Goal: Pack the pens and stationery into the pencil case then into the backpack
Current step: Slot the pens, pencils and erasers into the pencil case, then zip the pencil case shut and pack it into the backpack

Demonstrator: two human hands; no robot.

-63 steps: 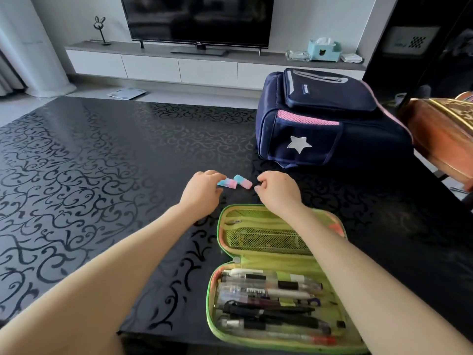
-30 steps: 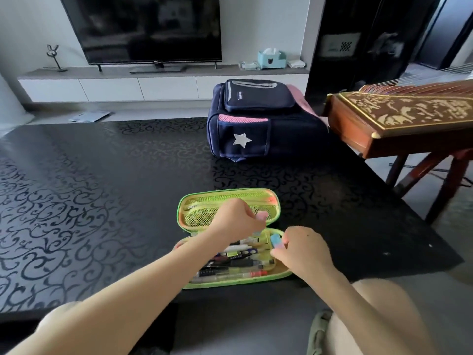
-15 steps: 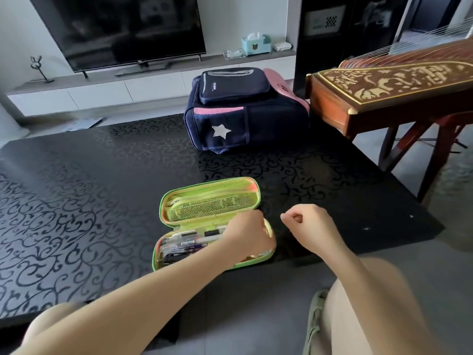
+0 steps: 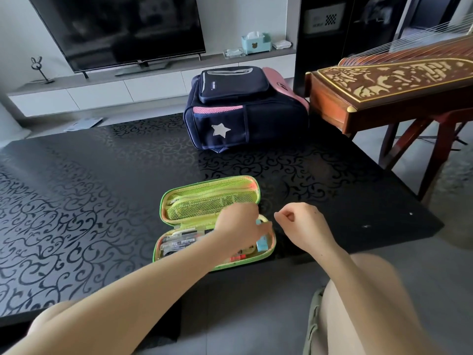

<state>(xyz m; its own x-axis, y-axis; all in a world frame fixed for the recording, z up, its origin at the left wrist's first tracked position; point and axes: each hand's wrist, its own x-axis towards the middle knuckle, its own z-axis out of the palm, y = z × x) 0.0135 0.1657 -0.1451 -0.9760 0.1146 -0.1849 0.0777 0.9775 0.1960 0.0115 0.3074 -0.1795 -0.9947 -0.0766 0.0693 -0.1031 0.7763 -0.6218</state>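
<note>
pencil case (image 4: 204, 198) looks light, stiff-shelled; I'd grip its long edges | left hand (image 4: 238, 226): cannot tell | right hand (image 4: 304, 226) clenched, empty

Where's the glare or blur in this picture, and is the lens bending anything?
Head view: light sheens off the glossy black table at its far left, paling the scroll pattern; the left hand over the pencil case is motion-smeared, its fingers indistinct; the right hand is sharper; the wide lens leans the TV sideways.
</note>
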